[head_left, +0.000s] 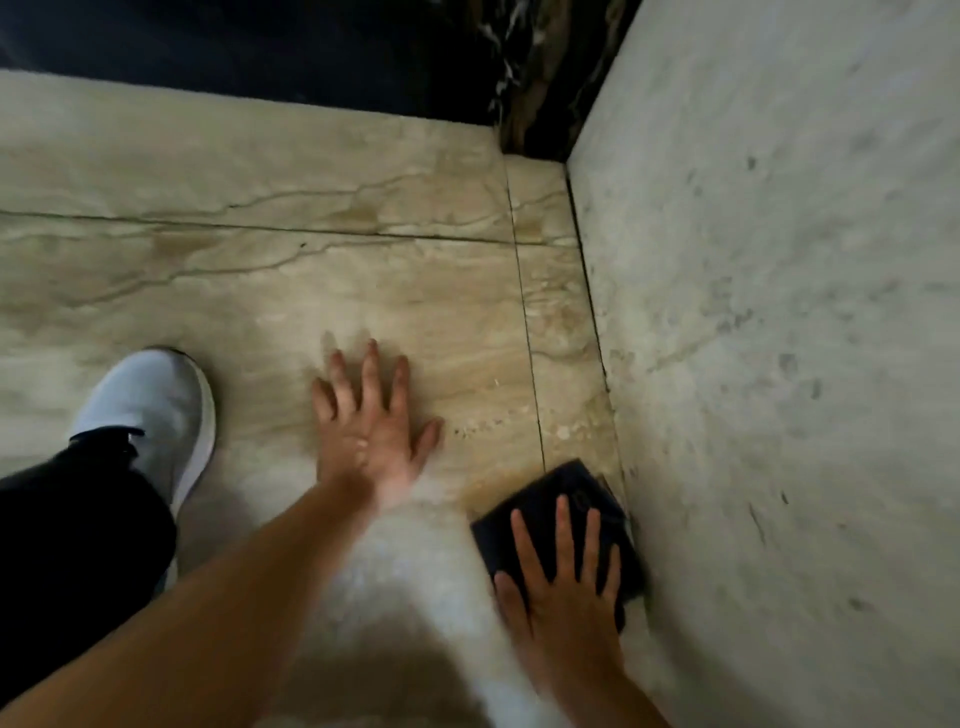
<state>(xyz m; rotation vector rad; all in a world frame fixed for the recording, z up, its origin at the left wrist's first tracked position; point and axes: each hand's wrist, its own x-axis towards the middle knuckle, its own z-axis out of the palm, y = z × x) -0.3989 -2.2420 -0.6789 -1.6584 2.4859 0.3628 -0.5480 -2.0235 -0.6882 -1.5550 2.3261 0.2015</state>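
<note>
A dark folded cloth (566, 488) lies on the beige marble floor (260, 280), right against the foot of the pale wall. My right hand (566, 587) presses flat on the cloth with its fingers spread and straight. My left hand (371, 426) rests flat on the bare floor to the left of the cloth, fingers spread and apart from it.
A pale stone wall (779, 312) rises on the right. A dark veined marble strip (540, 78) and a dark area border the floor at the back. My grey shoe (156, 410) and dark trouser leg stand at the left. Tile seams cross the floor.
</note>
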